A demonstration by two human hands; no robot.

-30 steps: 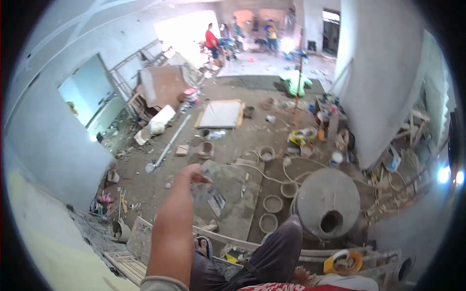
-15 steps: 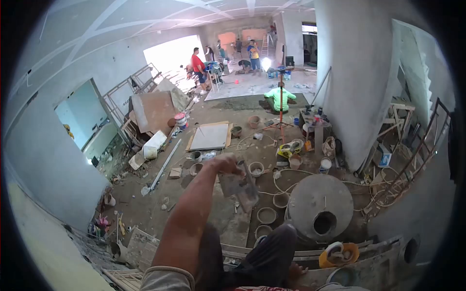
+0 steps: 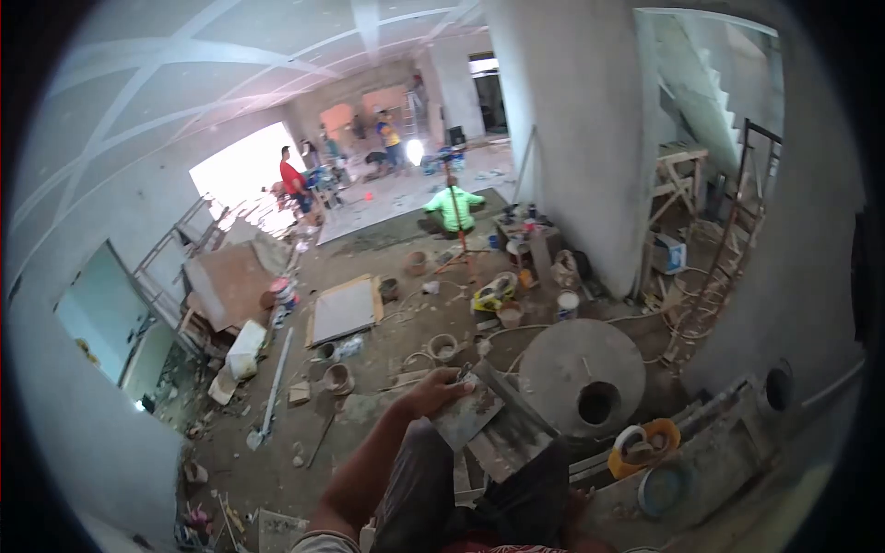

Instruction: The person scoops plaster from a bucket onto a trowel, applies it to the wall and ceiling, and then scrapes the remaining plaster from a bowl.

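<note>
My left hand (image 3: 437, 394) reaches in over my left knee, its fingers wrapped round the near edge of a plastering trowel (image 3: 518, 433). The trowel has a broad grey blade with a worn, smeared face. A lighter, speckled flat plate (image 3: 468, 417) overlaps it, right by my fingers. Both lie over my bent legs in this view. My right hand (image 3: 577, 504) is low beside my right knee, near the plank; it is dim and mostly hidden by the leg, so I cannot tell how its fingers are set.
Beyond my knees stands a cement mixer drum (image 3: 579, 369) with a round opening. Along the plank (image 3: 710, 470) sit an orange container (image 3: 645, 447) and a round tub (image 3: 664, 488). Several buckets and a framed board (image 3: 346, 311) lie on the floor. A person in a green top (image 3: 452, 209) sits farther off.
My left hand has drawn the trowel back from out over the floor to above my knees. The view has swung right, and my left arm sits lower.
</note>
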